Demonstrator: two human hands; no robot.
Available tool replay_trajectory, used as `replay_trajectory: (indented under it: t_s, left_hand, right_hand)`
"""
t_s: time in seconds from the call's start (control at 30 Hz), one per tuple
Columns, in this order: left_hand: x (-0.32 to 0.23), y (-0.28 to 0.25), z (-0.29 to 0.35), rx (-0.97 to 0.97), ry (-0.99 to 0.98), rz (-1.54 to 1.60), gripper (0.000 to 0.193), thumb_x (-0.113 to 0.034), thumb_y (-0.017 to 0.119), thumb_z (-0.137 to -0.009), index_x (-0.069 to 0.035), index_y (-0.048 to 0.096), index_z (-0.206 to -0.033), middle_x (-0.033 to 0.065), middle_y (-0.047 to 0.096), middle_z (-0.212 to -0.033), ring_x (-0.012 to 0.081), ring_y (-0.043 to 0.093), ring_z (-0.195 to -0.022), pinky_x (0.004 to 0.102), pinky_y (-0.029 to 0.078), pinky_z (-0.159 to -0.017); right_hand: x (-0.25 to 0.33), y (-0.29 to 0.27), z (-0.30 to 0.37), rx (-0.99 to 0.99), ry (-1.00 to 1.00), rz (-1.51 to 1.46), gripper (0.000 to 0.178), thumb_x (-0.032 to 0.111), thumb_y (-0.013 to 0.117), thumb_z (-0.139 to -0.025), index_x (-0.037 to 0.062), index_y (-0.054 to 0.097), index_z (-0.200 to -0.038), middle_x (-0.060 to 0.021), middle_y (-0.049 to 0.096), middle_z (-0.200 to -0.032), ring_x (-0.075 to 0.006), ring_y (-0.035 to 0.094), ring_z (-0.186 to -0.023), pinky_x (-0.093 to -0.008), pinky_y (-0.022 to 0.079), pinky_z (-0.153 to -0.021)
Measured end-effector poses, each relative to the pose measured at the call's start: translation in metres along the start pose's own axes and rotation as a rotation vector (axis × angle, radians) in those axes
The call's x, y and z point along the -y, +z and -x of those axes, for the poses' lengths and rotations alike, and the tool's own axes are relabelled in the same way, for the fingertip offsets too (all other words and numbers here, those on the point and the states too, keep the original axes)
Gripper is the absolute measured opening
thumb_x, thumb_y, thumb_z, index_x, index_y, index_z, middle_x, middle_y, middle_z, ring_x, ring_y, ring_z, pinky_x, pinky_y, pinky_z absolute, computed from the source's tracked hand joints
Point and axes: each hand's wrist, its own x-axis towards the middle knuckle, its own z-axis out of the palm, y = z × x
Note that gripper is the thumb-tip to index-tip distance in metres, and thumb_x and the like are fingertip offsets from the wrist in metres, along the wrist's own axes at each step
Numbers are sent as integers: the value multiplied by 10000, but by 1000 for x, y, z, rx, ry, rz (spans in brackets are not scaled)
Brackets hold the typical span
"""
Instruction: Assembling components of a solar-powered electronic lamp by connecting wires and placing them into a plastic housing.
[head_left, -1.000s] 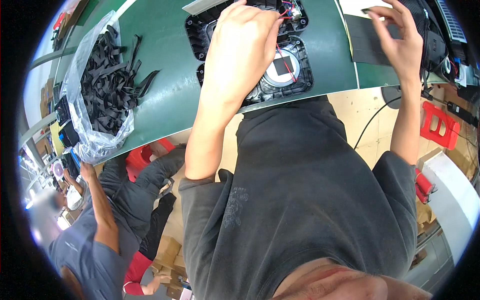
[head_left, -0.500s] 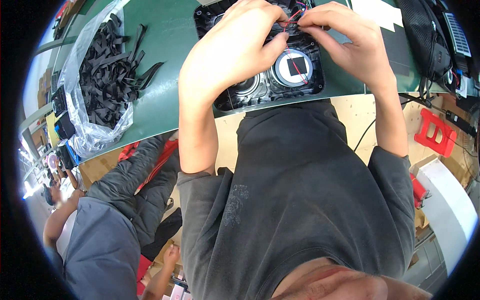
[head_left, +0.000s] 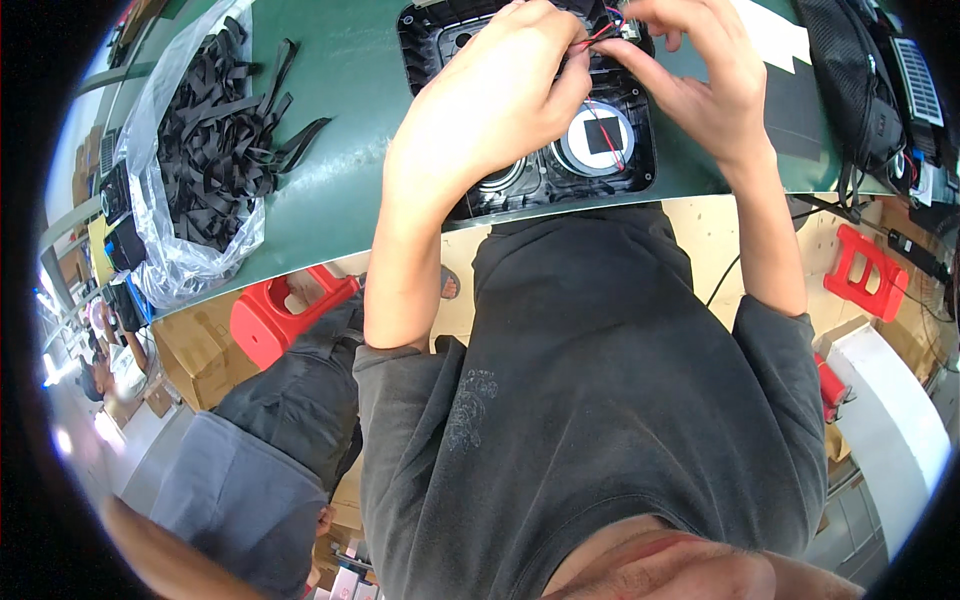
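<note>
A black plastic speaker housing (head_left: pixel 636 170) lies on the green table at its near edge. Inside sits a round speaker (head_left: pixel 568 158) with a white disc and a black square pad; a thin red wire runs across it. My left hand (head_left: pixel 490 95) reaches over the housing, thumb and forefinger pinching red and black wires (head_left: pixel 598 37). My right hand (head_left: pixel 715 85) is beside the housing's far right corner, thumb and forefinger spread around the wire bundle and a small pale part (head_left: pixel 629 31). Its thumb tip is close to the wires. My left hand hides much of the housing.
A clear plastic bag (head_left: pixel 150 215) of black straps (head_left: pixel 215 150) lies on the left of the table (head_left: pixel 335 190). White paper (head_left: pixel 775 30) and a black mesh case (head_left: pixel 845 80) are at right. Red stools (head_left: pixel 275 320) stand below. A person (head_left: pixel 240 490) is close on my left.
My right thumb and forefinger have spread apart and moved up a little. The housing has shifted slightly right and down. The person at left has moved, uncovering a red stool.
</note>
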Motion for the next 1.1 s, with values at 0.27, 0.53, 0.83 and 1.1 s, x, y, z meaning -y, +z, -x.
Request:
replay_trajectory:
  t_s: [0.27,0.53,0.83,1.1]
  left_hand:
    - [6,-2,2,20,56,-50,172,-110,705,-919,23,643,-1009,179,653,-958,377,644,-924,429,514,-820]
    - [-7,2,-9,-89,69,-202,182,-132,740,-891,7,674,-987,167,676,-950,358,659,-947,413,524,-834]
    - [-4,7,-11,-129,17,-130,155,-152,758,-882,-19,748,-963,152,737,-897,338,721,-824,385,556,-757]
    - [-13,10,-6,-131,-211,-31,158,-156,763,-885,-36,774,-987,130,757,-899,226,703,-681,316,551,-655]
  right_hand:
    - [-6,-4,-4,136,-118,-23,314,-65,799,-715,44,737,-1003,-73,634,-940,-229,619,-787,-302,525,-658]
    - [-30,-4,-18,250,-223,-230,136,86,677,-921,31,634,-1038,-161,533,-1130,-333,542,-1075,-388,469,-951]
    - [-33,-26,-21,499,282,-451,144,27,736,-899,25,682,-1032,-105,590,-1111,-239,597,-1060,-342,484,-930]
    - [-20,-27,-25,449,187,-272,106,-1,715,-885,-15,696,-988,-117,629,-1041,-265,632,-992,-347,507,-881]
